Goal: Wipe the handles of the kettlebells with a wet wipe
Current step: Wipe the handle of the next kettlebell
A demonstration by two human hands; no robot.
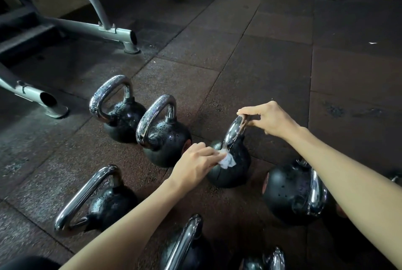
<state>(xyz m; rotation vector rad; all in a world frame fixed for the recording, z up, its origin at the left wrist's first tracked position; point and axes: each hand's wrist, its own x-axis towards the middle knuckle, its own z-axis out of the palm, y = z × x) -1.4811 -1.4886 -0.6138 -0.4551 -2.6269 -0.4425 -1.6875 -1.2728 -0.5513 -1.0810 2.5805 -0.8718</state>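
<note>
Seven kettlebells stand on the dark rubber floor (pixel 261 63), all black bodies w/ chrome handles. The one being worked on is the middle kettlebell (pixel 239 168), upright, approx centre of view, btwn the others. The left hand (pixel 195 165) grips a bunched white wet wipe (pixel 227 161), fingers curled round it, and presses it against the lower end of that bell's handle (pixel 232 132), right where chrome meets the body. The right hand (pixel 269 119) pinches the top of the same handle btwn thumb & fingertips, the rest of the fingers loosely bent. Behind-left are the far-left kettlebell (pixel 121 117) and the second kettlebell (pixel 167 141), side by side & nearly touching, both handles speckled w/ droplets; the second one sits just beside the left hand. The right kettlebell (pixel 287 193) lies under the right forearm, its handle partly hidden by the arm. The near-left kettlebell (pixel 108 206) is just left of the left forearm, handle tipped toward the camera. Two more sit at the bottom edge, cut off by the frame: the bottom-centre kettlebell (pixel 185 241) and the bottom-right kettlebell (pixel 275 257). A grey machine frame (pixel 104 28) stands on the floor at upper left, well apart from the middle bell.
</note>
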